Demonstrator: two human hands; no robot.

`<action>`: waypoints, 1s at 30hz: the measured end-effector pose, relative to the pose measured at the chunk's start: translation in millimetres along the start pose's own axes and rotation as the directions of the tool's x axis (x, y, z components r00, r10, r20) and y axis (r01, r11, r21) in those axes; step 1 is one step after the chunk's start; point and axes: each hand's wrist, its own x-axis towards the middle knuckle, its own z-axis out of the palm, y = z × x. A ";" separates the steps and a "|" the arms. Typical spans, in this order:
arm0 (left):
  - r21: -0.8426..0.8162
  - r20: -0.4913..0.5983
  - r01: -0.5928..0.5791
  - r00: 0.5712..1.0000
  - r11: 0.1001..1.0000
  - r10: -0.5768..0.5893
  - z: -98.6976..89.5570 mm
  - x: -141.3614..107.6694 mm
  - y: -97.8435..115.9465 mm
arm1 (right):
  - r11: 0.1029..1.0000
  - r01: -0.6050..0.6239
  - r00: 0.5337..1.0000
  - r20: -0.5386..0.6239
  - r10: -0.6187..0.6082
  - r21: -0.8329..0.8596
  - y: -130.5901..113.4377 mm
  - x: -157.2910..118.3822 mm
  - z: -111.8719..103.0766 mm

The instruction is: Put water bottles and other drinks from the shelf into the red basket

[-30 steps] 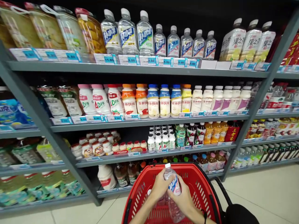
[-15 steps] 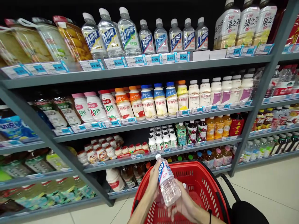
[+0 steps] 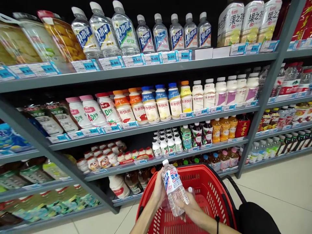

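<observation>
1. Above the red basket (image 3: 214,191), both hands held a clear water bottle (image 3: 174,188) with a white cap and a blue-and-white label, tilted with its cap up and to the left.
2. The left hand (image 3: 158,191) wrapped the bottle's upper left side, its grip pressed against the label.
3. The right hand (image 3: 191,208) cupped the bottle from below and from the right, fingers closed on its lower body; a dark band sat on that wrist.
4. A second small bottle (image 3: 190,191) showed just behind the held one, inside the basket.
5. The basket's black handle (image 3: 235,190) curved off to the right, beside a dark bag (image 3: 258,219) at the lower right corner.
6. Grey shelves (image 3: 146,70) filled the view ahead: matching water bottles (image 3: 161,34) on the top shelf, milk drinks (image 3: 161,104) with coloured caps below, then small white bottles (image 3: 165,143) and juice bottles (image 3: 224,128).
7. Pale floor tiles (image 3: 280,185) lay to the right of the basket.
</observation>
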 end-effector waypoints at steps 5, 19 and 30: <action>-0.039 0.066 0.004 0.998 0.999 -0.001 6.4 -7.1 6.4 | 0.988 0.148 0.987 -0.053 -0.150 -0.035 1.9 1.1 -3.7; -0.078 0.176 -0.011 0.984 0.997 0.025 13.1 -18.9 14.6 | 0.923 0.130 0.982 -0.082 -0.171 -0.361 -26.1 -12.6 -10.2; -0.150 0.221 -0.086 0.968 0.985 0.118 9.6 -15.3 9.9 | 0.937 -0.040 0.986 0.168 -0.020 0.347 -22.3 -8.8 -15.1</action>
